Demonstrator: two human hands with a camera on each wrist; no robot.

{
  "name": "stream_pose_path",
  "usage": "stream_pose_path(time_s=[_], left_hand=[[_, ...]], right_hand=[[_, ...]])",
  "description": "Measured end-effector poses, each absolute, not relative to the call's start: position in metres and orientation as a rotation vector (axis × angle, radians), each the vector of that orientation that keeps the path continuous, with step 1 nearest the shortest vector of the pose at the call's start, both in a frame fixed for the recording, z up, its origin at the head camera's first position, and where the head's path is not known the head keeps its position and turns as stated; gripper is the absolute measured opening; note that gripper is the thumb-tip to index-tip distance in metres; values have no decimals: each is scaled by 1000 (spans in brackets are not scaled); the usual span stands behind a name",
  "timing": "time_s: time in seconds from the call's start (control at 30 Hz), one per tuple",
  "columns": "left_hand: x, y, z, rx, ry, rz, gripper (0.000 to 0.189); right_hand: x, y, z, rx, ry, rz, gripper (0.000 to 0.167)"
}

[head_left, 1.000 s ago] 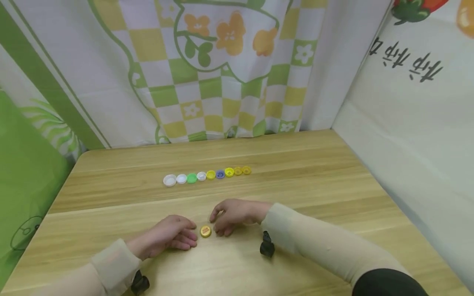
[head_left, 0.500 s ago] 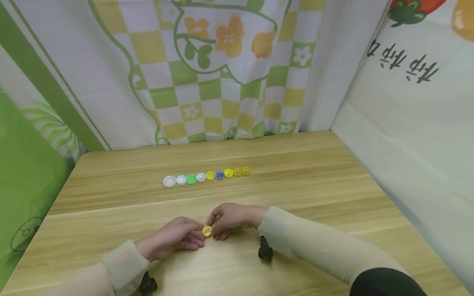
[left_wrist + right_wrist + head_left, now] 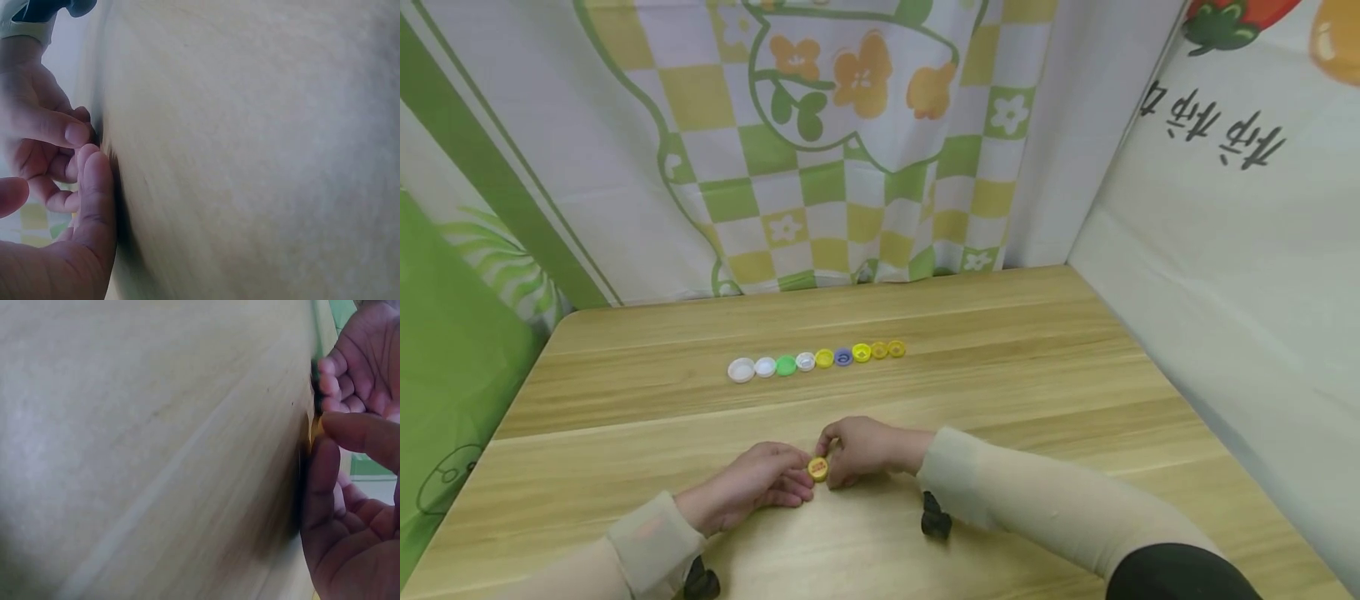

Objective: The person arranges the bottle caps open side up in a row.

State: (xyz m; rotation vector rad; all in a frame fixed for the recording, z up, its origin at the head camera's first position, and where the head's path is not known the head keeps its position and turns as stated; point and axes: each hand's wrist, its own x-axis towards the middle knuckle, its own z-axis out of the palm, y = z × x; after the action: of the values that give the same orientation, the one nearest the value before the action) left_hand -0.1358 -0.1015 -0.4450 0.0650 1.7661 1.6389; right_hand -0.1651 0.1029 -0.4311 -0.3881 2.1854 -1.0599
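A small round yellow bottle cap (image 3: 817,469) with reddish print on top is at the front middle of the wooden table (image 3: 1000,375). My right hand (image 3: 863,448) pinches it from the right between thumb and index finger. A sliver of the same cap (image 3: 317,427) shows between those fingertips in the right wrist view. At the cap's left side is my left hand (image 3: 756,482), its fingertips touching or nearly touching it. Its fingers (image 3: 95,194) look nearly straight in the left wrist view, with the thumb apart. The cap's underside is hidden.
Farther back lies a row of several bottle caps, with a large white cap (image 3: 741,370) at the left, then a green cap (image 3: 786,365), a blue-purple cap (image 3: 843,357) and an orange-yellow cap (image 3: 897,349) at the right end. A patterned curtain (image 3: 820,183) hangs behind the table.
My left hand has moved right up to the cap. My right hand has closed in from the other side, and its thumb and finger now pinch the cap.
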Motion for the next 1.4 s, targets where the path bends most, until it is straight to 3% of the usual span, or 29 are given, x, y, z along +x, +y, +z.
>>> stream_pose_path(time_s=[0.4,0.9,1.1,1.4], left_hand=[[-143,-98,-442,77,1800,1635,34],[-161,-96,-442,90,1882,1669,24],[-171,-89,-443,65,1963,1703,24],[-198,-84,-434,233,2153,1639,22]], right_hand=[[-170,104,-430,-511,2319,-955,23],[-192,113,-429,-564,2309,-1071,5],[-199,117,-432,-466,2223,-1241,10],[-215,128,-432,-401,2135,-1424,14]])
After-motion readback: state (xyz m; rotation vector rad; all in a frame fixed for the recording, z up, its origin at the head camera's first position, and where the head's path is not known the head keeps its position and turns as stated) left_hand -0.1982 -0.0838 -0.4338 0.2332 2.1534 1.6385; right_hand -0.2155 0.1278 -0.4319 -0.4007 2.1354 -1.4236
